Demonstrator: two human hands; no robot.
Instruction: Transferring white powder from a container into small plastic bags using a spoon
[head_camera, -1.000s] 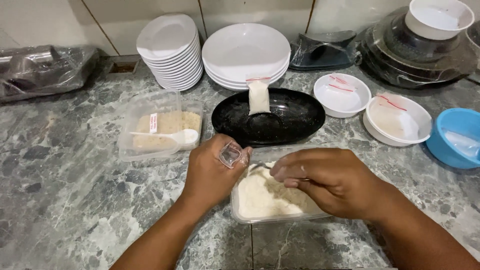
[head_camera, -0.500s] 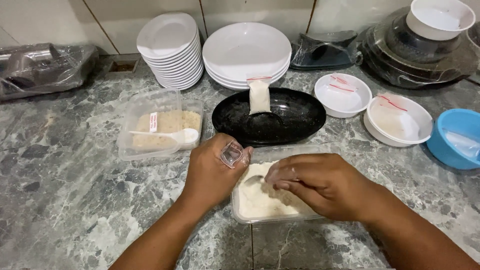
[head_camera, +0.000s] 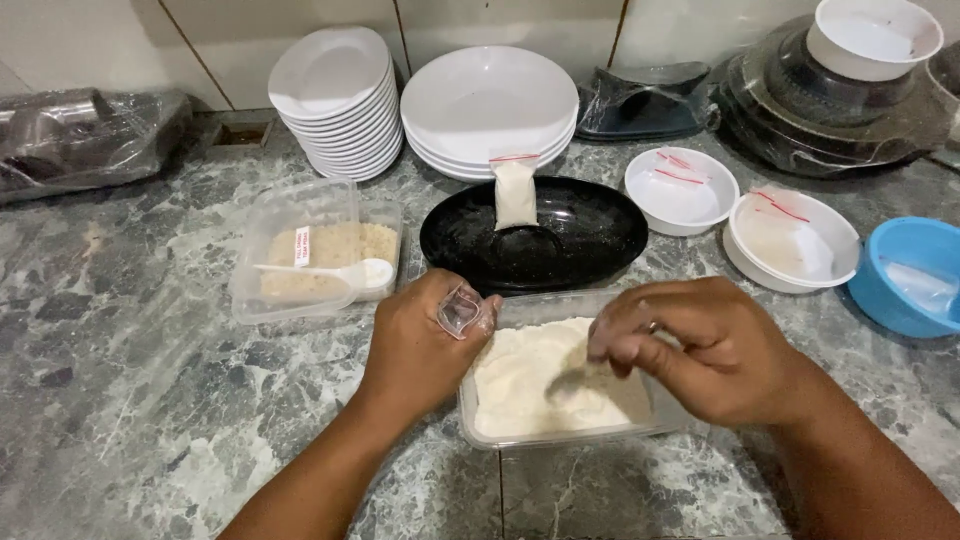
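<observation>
My left hand (head_camera: 420, 350) rests at the left rim of a clear plastic tub of white powder (head_camera: 520, 385) and pinches a small empty clear plastic bag (head_camera: 460, 310) between thumb and fingers. My right hand (head_camera: 700, 350) hovers over the tub's right half. Its fingers are closed on what looks like a small spoon (head_camera: 585, 378), blurred, low over the powder. Just behind the tub, a black oval plate (head_camera: 590, 235) carries one filled, sealed packet of white powder (head_camera: 515, 192).
A second clear tub (head_camera: 300, 250) with beige crumbs and a white spoon sits to the left. White plate stacks (head_camera: 340, 95) stand behind, white bowls (head_camera: 680, 190) and a blue bowl (head_camera: 910, 275) to the right, and wrapped items (head_camera: 80, 140) at the far left.
My right hand dipped its fingers down into the white powder, then came up and shifted a little to the right. My left hand has stayed put with the small bag.
</observation>
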